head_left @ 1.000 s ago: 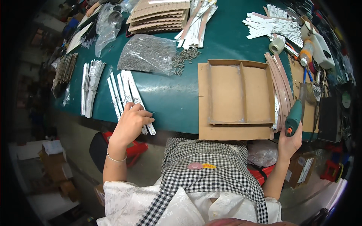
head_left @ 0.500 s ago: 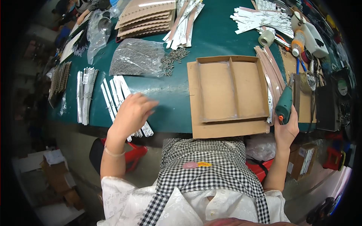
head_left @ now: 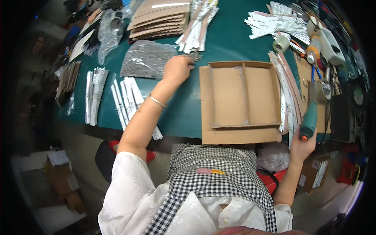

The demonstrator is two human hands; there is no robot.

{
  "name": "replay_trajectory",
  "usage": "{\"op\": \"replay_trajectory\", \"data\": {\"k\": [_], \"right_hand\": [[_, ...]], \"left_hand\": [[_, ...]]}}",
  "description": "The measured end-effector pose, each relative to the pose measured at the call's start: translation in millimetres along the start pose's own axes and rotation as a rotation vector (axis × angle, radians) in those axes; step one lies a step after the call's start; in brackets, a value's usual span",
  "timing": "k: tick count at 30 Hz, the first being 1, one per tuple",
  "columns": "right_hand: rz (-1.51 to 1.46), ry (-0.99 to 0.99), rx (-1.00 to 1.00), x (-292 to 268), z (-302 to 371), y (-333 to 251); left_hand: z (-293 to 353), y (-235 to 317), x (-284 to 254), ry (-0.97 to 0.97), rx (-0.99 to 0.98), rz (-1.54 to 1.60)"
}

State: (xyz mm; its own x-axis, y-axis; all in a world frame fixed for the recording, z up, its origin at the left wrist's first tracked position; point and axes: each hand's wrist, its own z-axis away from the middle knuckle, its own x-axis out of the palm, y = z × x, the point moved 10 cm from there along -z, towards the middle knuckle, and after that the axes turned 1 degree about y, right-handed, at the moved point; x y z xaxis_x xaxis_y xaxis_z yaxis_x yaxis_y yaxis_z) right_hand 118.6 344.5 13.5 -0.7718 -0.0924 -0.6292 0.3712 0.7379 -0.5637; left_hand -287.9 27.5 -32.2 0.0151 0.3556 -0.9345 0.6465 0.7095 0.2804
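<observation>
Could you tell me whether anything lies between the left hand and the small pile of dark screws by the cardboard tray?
Nothing visible does. The left hand is already at the small pile of dark screws, fingertips on or just beside it, between the clear plastic bag and the brown cardboard tray.

Workshop bench, packaging assembly. My green worktable (head_left: 219,35) carries stacked cardboard sheets (head_left: 158,19), a divided cardboard tray (head_left: 239,98), bundles of white strips (head_left: 94,94), tape roll (head_left: 281,44), powered screwdriver (head_left: 309,119).
</observation>
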Motion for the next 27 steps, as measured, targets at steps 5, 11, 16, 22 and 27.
{"op": "replay_trajectory", "data": {"k": [5,11,16,22,27], "right_hand": [[-0.455,0.132,0.259,-8.6,16.6,36.5],[-0.704,-0.002,0.326,-11.9,24.6,-15.1],[-0.841,-0.235,0.522,31.6,62.9,-40.5],[-0.824,-0.304,0.671,63.2,87.3,-70.0],[-0.888,-0.479,0.597,72.1,95.7,-86.9]], "left_hand": [[-3.0,-10.8,1.0,-0.076,-0.111,0.144],[-2.9,-10.1,4.3,-0.139,-0.121,0.090],[-1.2,-0.9,0.8,-0.121,-0.080,0.034],[2.2,2.3,-0.7,-0.006,0.045,0.100],[7.5,17.8,-22.6,-0.031,0.029,0.168]]}}
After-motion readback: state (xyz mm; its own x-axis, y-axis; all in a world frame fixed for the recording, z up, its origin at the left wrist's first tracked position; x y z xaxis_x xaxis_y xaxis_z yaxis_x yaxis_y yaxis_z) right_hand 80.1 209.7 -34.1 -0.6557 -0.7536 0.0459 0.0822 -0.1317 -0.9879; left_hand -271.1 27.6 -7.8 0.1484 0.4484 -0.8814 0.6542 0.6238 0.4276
